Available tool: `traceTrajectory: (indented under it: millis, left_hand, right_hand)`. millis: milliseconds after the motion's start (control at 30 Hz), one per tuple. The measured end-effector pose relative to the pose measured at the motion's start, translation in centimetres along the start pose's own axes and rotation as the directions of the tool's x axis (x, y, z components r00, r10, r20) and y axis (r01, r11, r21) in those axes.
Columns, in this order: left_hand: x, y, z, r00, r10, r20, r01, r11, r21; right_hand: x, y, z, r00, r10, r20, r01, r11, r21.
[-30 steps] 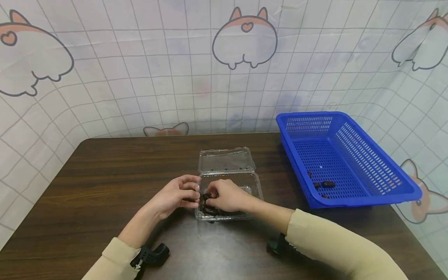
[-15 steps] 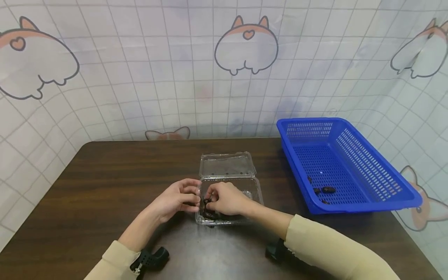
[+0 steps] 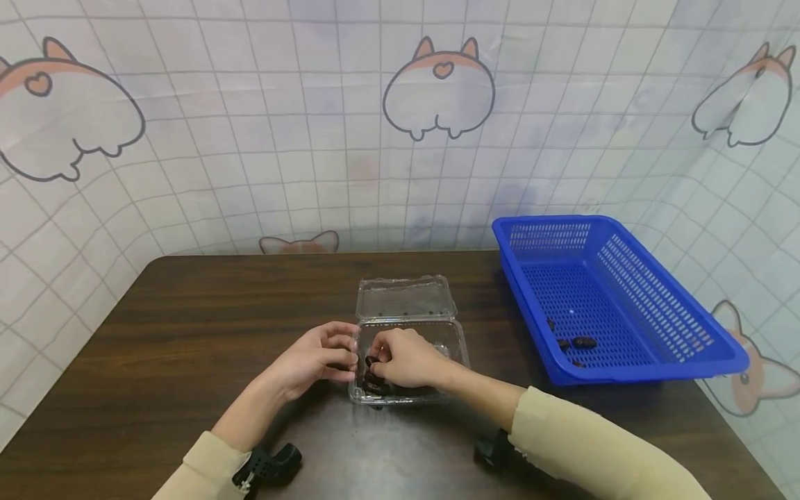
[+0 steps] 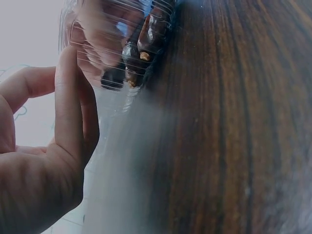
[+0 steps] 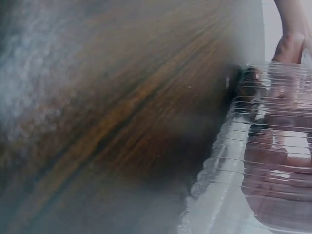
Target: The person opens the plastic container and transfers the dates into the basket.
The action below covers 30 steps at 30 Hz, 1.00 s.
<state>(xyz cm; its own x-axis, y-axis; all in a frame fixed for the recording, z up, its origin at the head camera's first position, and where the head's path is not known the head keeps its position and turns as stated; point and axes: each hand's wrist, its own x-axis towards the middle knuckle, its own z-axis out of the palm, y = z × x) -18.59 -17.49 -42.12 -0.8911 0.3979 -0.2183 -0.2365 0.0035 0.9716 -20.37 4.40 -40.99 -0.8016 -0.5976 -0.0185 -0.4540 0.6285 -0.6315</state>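
A clear plastic clamshell box (image 3: pixel 459 347) lies with its lid (image 3: pixel 406 298) tipped back. Several dark brown dates (image 3: pixel 376 389) lie at its left end, and their wrinkled skins show through the ribbed wall in the left wrist view. My right hand (image 3: pixel 409 357) reaches down into the box, with thumb and fingers pinching a date (image 3: pixel 371 361). Against the box's left wall rest the loosely bent fingertips of my left hand (image 3: pixel 315 357). The right wrist view shows the right hand (image 5: pixel 278 185) through the plastic.
A blue perforated basket (image 3: pixel 625 371) stands at the right of the brown wooden table (image 3: pixel 219 298), with several dates (image 3: pixel 584 343) near its front left corner. A white checked cloth (image 3: pixel 350 139) with cartoon corgis hangs behind.
The head view has tilted up slightly. My right fingers have shifted a little among the dates, and one now shows between the fingertips. My left hand stays at the wall.
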Motion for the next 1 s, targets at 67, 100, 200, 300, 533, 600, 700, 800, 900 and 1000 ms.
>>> traceTrajectory:
  millis: [67, 100, 200, 300, 533, 600, 700, 800, 900, 1000]
  left_hand:
    - [0.2, 0.2, 0.0, 1.0, 0.006, 0.004, -0.006, 1.0, 0.009]
    - [0.2, 0.2, 0.0, 1.0, 0.005, 0.002, -0.005, 1.0, 0.013]
    - [0.4, 0.3, 0.0, 1.0, 0.009, -0.003, -0.009, 1.0, 0.024]
    - [0.3, 0.1, -0.1, 1.0, 0.0, -0.018, 0.0, 1.0, 0.03]
    - [0.2, -0.4, 0.0, 1.0, -0.008, -0.024, 0.009, 0.999, 0.044]
    - [0.2, -0.5, -0.1, 1.0, -0.009, -0.026, 0.01, 0.999, 0.042]
    - [0.2, -0.5, -0.1, 1.0, -0.012, -0.025, 0.013, 0.999, 0.039]
    - [0.2, -0.5, 0.0, 1.0, -0.006, -0.022, 0.007, 0.999, 0.038]
    - [0.2, -0.4, 0.0, 1.0, 0.001, -0.016, -0.001, 0.999, 0.038]
    - [0.0, -0.6, 0.0, 1.0, 0.006, -0.01, -0.006, 0.999, 0.042]
  right_hand:
    - [-0.1, 0.0, -0.3, 1.0, -0.001, -0.001, 0.001, 1.0, 0.008]
    - [-0.2, -0.1, -0.5, 1.0, -0.001, -0.002, 0.001, 1.0, 0.013]
    - [-0.4, -0.1, -1.0, 1.0, -0.003, -0.006, 0.004, 0.999, 0.038]
    - [-0.8, -0.1, -1.5, 1.0, 0.003, 0.002, -0.003, 0.996, 0.084]
    - [-1.9, 0.5, -2.4, 0.999, 0.038, 0.02, -0.042, 0.964, 0.262]
    - [-2.2, 0.7, -2.8, 0.999, 0.044, 0.027, -0.051, 0.944, 0.327]
    - [-2.6, 0.9, -3.4, 0.998, 0.058, 0.036, -0.067, 0.909, 0.41]
    - [-3.1, 1.0, -4.3, 0.996, 0.084, 0.033, -0.09, 0.881, 0.465]
    - [-3.6, 1.3, -5.2, 0.993, 0.112, 0.021, -0.108, 0.861, 0.496]
    - [-4.3, 1.6, -6.1, 0.992, 0.127, 0.014, -0.116, 0.845, 0.522]
